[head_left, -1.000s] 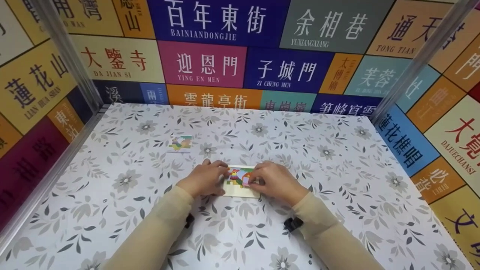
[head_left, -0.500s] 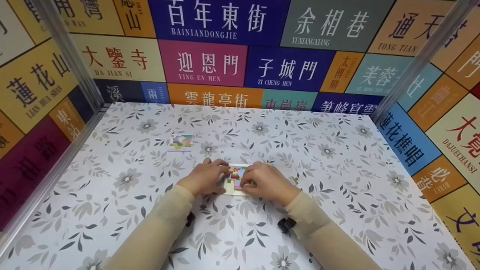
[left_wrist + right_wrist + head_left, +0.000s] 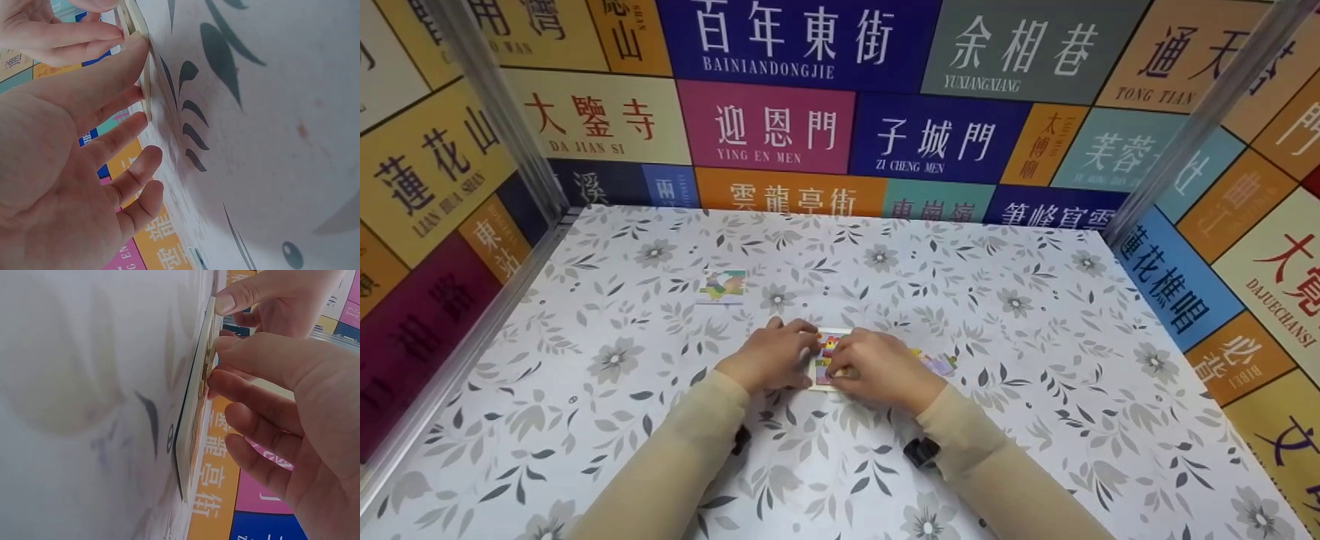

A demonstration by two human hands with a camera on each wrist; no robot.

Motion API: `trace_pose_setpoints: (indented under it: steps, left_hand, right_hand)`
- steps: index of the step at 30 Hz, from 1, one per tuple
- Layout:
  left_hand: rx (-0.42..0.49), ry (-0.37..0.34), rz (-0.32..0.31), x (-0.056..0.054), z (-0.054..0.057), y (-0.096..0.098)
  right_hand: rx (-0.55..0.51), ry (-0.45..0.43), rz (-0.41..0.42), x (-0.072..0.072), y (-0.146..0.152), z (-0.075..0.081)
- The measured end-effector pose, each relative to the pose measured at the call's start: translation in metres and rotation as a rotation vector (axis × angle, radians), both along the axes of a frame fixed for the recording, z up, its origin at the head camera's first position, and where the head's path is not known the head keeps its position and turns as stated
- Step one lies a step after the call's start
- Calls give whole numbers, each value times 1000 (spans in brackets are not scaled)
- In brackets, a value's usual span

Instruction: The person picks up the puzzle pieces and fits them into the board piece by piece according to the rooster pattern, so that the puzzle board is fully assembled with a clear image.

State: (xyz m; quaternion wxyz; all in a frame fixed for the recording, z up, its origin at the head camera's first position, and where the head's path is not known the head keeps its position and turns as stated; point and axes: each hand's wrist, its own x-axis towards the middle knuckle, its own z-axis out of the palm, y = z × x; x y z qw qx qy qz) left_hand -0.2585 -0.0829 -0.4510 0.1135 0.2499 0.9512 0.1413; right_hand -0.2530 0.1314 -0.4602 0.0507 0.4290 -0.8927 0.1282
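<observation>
A small puzzle board (image 3: 813,379) with a pale rim and a colourful picture lies between the two hands. My left hand (image 3: 772,356) rests at its left side; in the left wrist view the thumb (image 3: 132,59) and forefinger touch the board's edge and the other fingers are spread loosely. Over the board, my right hand (image 3: 877,367) pinches a small puzzle piece (image 3: 206,373) between thumb and forefinger, low against the board's surface. The right hand hides most of the picture in the head view.
Loose colourful puzzle pieces (image 3: 941,364) lie just right of the right hand. A small square picture (image 3: 724,286) in similar colours lies farther back on the left of the flower-patterned table (image 3: 1057,390). Sign-printed walls (image 3: 769,127) enclose the back and sides.
My right hand has moved left across the board, uncovering the loose pieces on the right and covering more of the picture. The left hand has stayed at the board's left edge.
</observation>
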Motion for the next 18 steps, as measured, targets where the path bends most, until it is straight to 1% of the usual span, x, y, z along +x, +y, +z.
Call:
trace_pose_setpoints:
  steps: [6,14,18]
  left_hand:
    - [-17,-5,2,0,0,0]
    - [-12,-2,-12,0,-1,0]
    - [-12,8,-23,1,-2,-1]
  right_hand:
    - [-2,-29,3,0,-3,-1]
    - [0,-29,-8,0,-3,-3]
    - [-5,-53,-16,0,-3,-2]
